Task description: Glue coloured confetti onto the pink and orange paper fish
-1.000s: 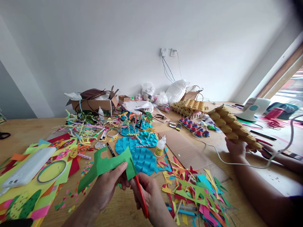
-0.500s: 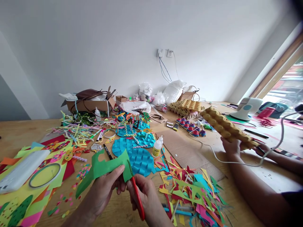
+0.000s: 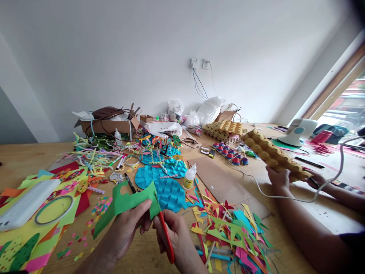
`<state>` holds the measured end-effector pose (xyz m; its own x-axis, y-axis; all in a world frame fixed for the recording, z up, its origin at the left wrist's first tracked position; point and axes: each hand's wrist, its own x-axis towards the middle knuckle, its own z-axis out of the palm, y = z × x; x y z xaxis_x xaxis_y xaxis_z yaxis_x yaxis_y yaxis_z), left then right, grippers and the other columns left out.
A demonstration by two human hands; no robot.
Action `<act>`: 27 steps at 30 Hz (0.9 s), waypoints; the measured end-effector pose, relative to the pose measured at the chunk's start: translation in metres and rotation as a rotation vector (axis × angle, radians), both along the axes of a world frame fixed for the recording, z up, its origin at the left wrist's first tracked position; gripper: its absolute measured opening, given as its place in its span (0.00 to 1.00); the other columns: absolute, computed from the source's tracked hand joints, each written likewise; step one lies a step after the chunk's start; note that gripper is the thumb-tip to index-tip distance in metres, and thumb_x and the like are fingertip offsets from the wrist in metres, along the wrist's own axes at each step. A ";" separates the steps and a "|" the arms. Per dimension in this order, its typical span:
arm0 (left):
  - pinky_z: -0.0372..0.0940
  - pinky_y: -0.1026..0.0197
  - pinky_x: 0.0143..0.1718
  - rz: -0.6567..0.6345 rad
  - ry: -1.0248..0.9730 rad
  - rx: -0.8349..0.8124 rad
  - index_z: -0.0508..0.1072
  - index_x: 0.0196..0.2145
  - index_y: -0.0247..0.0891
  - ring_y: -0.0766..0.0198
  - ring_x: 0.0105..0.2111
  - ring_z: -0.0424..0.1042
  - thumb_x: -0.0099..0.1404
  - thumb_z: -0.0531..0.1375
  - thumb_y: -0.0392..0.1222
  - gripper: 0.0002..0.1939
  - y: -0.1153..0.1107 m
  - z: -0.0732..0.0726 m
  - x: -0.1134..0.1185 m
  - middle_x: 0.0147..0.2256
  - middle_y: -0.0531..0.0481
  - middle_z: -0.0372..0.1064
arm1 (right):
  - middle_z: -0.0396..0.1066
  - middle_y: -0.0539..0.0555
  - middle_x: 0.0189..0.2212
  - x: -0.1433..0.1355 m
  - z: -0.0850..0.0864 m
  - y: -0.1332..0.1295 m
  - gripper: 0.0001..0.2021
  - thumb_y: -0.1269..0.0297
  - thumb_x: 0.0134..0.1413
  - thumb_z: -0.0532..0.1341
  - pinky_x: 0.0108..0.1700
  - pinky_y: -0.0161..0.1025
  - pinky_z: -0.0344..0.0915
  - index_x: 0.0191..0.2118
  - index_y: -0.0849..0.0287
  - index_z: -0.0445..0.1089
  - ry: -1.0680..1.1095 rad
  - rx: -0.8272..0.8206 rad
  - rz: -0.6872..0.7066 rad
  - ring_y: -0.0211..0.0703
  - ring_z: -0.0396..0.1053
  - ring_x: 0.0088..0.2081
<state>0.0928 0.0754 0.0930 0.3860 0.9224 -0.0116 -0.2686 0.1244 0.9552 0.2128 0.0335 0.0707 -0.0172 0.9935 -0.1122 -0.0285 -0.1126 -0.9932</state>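
Observation:
A sheet of green paper [image 3: 128, 201] with a notch cut from its upper edge is pinched in my left hand [image 3: 128, 224]. My right hand [image 3: 176, 236] grips red-handled scissors [image 3: 168, 239], whose blades lie at the right part of the green paper. How far the blades are apart I cannot tell. Just beyond the paper lie blue paper discs [image 3: 169, 194] with folded, scale-like strips. A black marker [image 3: 130, 183] rests left of them, and a white glue bottle [image 3: 189, 177] stands upright to their right.
Coloured paper scraps [image 3: 234, 236] spread to the right of my hands. Coloured sheets [image 3: 57, 220] and a tape roll [image 3: 54, 210] lie left. At right, another person's hands [image 3: 278, 177] hold an egg carton [image 3: 273, 154]; a white cable [image 3: 273, 196] crosses there. A cardboard sheet [image 3: 222, 182] lies between.
Very little differs. The green paper and my hands have shifted slightly, and the scissors remain at the paper's right part. The other person's hands hold the egg carton as before.

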 end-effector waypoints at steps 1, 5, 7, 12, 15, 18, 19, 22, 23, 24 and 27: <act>0.53 0.70 0.15 -0.003 0.000 0.003 0.64 0.19 0.35 0.72 0.15 0.58 0.57 0.59 0.45 0.14 0.000 0.000 0.000 0.15 0.57 0.59 | 0.54 0.44 0.11 0.000 -0.001 0.000 0.24 0.41 0.43 0.55 0.12 0.25 0.51 0.22 0.63 0.60 0.001 -0.002 -0.001 0.27 0.52 0.11; 0.52 0.69 0.15 -0.002 -0.006 -0.022 0.64 0.19 0.35 0.72 0.15 0.58 0.56 0.59 0.46 0.15 0.000 0.000 0.000 0.15 0.57 0.59 | 0.53 0.44 0.11 -0.001 -0.004 0.000 0.25 0.40 0.42 0.55 0.11 0.25 0.50 0.22 0.63 0.60 0.006 -0.009 -0.013 0.27 0.51 0.11; 0.52 0.69 0.15 0.012 -0.007 -0.029 0.63 0.19 0.35 0.72 0.15 0.58 0.55 0.59 0.46 0.14 0.000 0.000 0.001 0.15 0.57 0.59 | 0.54 0.44 0.11 -0.002 -0.006 0.001 0.25 0.40 0.42 0.55 0.11 0.25 0.50 0.22 0.62 0.60 0.007 -0.008 -0.018 0.27 0.51 0.10; 0.52 0.69 0.15 0.047 -0.001 -0.008 0.63 0.19 0.36 0.72 0.15 0.58 0.54 0.61 0.46 0.14 0.000 0.000 0.002 0.15 0.57 0.59 | 0.54 0.44 0.10 -0.003 -0.010 0.002 0.25 0.40 0.42 0.54 0.10 0.25 0.49 0.22 0.62 0.60 0.009 -0.009 -0.028 0.27 0.52 0.10; 0.53 0.69 0.15 0.024 0.011 -0.036 0.63 0.19 0.35 0.71 0.16 0.58 0.53 0.61 0.48 0.15 0.001 0.001 0.003 0.16 0.57 0.59 | 0.54 0.44 0.11 -0.002 -0.009 0.002 0.25 0.39 0.41 0.54 0.10 0.25 0.50 0.22 0.61 0.59 -0.001 -0.026 -0.037 0.27 0.52 0.11; 0.52 0.69 0.15 -0.008 -0.017 -0.085 0.63 0.20 0.36 0.71 0.16 0.58 0.54 0.60 0.48 0.15 0.002 0.001 0.002 0.16 0.57 0.59 | 0.54 0.43 0.11 -0.002 -0.009 0.002 0.26 0.38 0.40 0.54 0.11 0.25 0.50 0.21 0.61 0.58 -0.015 -0.036 -0.039 0.27 0.52 0.11; 0.52 0.69 0.15 -0.011 -0.039 -0.099 0.63 0.21 0.36 0.71 0.16 0.58 0.54 0.60 0.48 0.14 0.003 0.001 0.002 0.16 0.57 0.59 | 0.54 0.43 0.11 -0.002 -0.009 0.002 0.26 0.38 0.40 0.54 0.11 0.25 0.50 0.21 0.61 0.58 -0.016 -0.035 -0.037 0.27 0.52 0.11; 0.53 0.69 0.15 -0.014 -0.084 -0.140 0.63 0.23 0.37 0.70 0.17 0.59 0.55 0.59 0.48 0.13 0.004 0.000 0.001 0.17 0.56 0.61 | 0.54 0.44 0.11 -0.002 -0.012 0.003 0.26 0.38 0.40 0.54 0.11 0.25 0.50 0.22 0.61 0.58 -0.014 -0.031 -0.032 0.27 0.52 0.11; 0.53 0.69 0.15 -0.009 -0.088 -0.152 0.64 0.23 0.37 0.70 0.17 0.60 0.55 0.59 0.49 0.13 0.005 -0.001 0.001 0.17 0.56 0.62 | 0.54 0.44 0.11 -0.002 -0.013 0.003 0.26 0.38 0.40 0.53 0.11 0.25 0.50 0.22 0.61 0.59 -0.016 -0.032 -0.032 0.27 0.52 0.11; 0.52 0.69 0.14 0.001 -0.088 -0.162 0.64 0.23 0.36 0.70 0.16 0.60 0.55 0.59 0.49 0.14 0.005 -0.002 0.000 0.17 0.56 0.62 | 0.54 0.44 0.11 -0.002 -0.014 0.003 0.26 0.38 0.41 0.53 0.11 0.25 0.50 0.22 0.61 0.59 -0.019 -0.032 -0.032 0.27 0.52 0.11; 0.50 0.70 0.13 0.054 -0.072 -0.179 0.63 0.22 0.36 0.72 0.14 0.59 0.53 0.60 0.49 0.15 0.006 -0.002 0.000 0.15 0.56 0.61 | 0.54 0.44 0.11 -0.002 -0.015 0.003 0.25 0.39 0.42 0.53 0.11 0.25 0.50 0.22 0.61 0.59 -0.019 -0.023 -0.031 0.27 0.52 0.11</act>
<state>0.0930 0.0815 0.0906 0.3422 0.9274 -0.1511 -0.3465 0.2741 0.8971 0.2103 0.0369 0.0553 0.0164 0.9907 -0.1348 -0.0138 -0.1346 -0.9908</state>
